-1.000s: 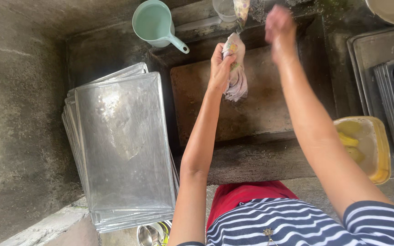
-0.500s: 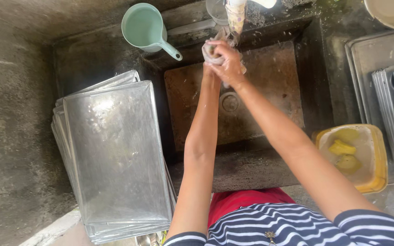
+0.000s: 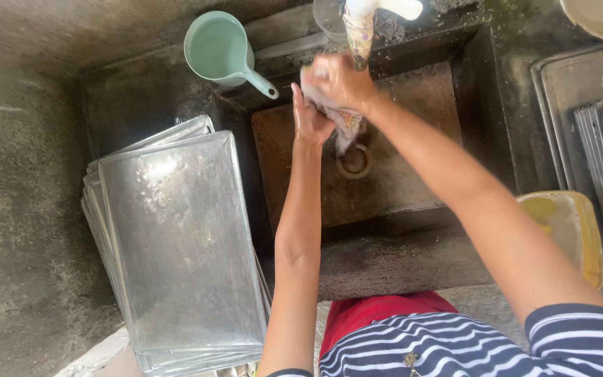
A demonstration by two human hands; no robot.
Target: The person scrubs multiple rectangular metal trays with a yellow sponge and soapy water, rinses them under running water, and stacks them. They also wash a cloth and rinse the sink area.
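1. Cloth (image 3: pixel 343 124), light with a small coloured pattern, is held between both hands above the sink (image 3: pixel 483 105), just under the tap (image 3: pixel 361 24); one end of it hangs down toward the drain (image 3: pixel 354 162).
2. The right hand (image 3: pixel 340 82) is closed over the upper part of the cloth, with the fingers curled around it, close below the tap's outlet, which is wrapped in patterned fabric.
3. The left hand (image 3: pixel 310 120) is pressed against the side of the cloth, fingers together and pointing up, and it touches the right hand.
4. It is not possible to tell if water runs from the tap.
5. The sink is a dark, rough basin with a brownish, stained bottom; the round drain lies just below the hands.
6. A pale green dipper (image 3: pixel 221 49) with a handle stands on the ledge at the back left of the sink, well apart from the hands.
7. A stack of metal trays (image 3: pixel 183 244) lies on the surface left of the sink, the top one shiny and wet.
8. A yellow plastic container (image 3: pixel 567 230) sits right of the sink, partly behind the right forearm.
9. More metal trays (image 3: pixel 601 139) lie at the far right edge of the view.
10. The person wears a striped shirt (image 3: pixel 455 342) over a red garment, seen at the bottom of the view.
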